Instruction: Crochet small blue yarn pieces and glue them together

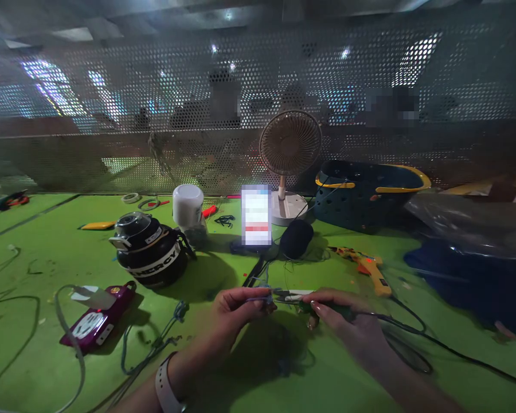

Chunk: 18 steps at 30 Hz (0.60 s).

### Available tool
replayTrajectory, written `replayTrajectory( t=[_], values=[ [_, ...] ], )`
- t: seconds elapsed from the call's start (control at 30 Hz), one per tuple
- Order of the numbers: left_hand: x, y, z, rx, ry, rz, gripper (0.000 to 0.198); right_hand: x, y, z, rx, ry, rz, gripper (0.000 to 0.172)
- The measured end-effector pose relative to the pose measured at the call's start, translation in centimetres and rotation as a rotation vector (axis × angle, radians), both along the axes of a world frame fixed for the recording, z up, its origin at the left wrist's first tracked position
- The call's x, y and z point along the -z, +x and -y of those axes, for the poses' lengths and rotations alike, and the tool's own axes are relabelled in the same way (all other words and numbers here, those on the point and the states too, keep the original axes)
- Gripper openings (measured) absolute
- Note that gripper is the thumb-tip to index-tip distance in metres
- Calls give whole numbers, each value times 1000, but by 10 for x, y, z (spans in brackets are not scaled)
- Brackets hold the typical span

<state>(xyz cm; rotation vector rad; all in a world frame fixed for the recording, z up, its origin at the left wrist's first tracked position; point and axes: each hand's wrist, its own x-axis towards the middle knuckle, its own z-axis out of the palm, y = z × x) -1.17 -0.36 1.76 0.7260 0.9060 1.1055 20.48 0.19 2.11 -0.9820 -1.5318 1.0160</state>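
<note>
My left hand pinches a small piece of pale bluish yarn between thumb and fingertips. Close to its right, my right hand is closed around a green-handled tool with a thin shaft that points at the yarn. Its exact kind is unclear. A dark cable runs off to the right from behind that hand. Beyond the fingers stands a lit phone, its screen blurred. A ball of dark yarn rests just right of the phone, with loose strands around it.
A black jug and a purple power strip occupy the left side. Farther back are a white container, a fan and a dark basket. A yellow glue gun lies at right, beside dark blue material. Cords cross the green table.
</note>
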Motion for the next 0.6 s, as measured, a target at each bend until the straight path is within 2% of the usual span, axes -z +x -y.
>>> replayTrajectory(
  t=[0.13,0.3,0.6],
  values=[
    [0,0,0,0,15,10,26,0,0,2,20,-8,-13,14],
    [1,-1,0,-8,14,-4,26,1,2,0,-40,12,-28,17],
    [0,0,2,-4,7,-16,27,1,3,0,-43,45,-28,20]
  ],
)
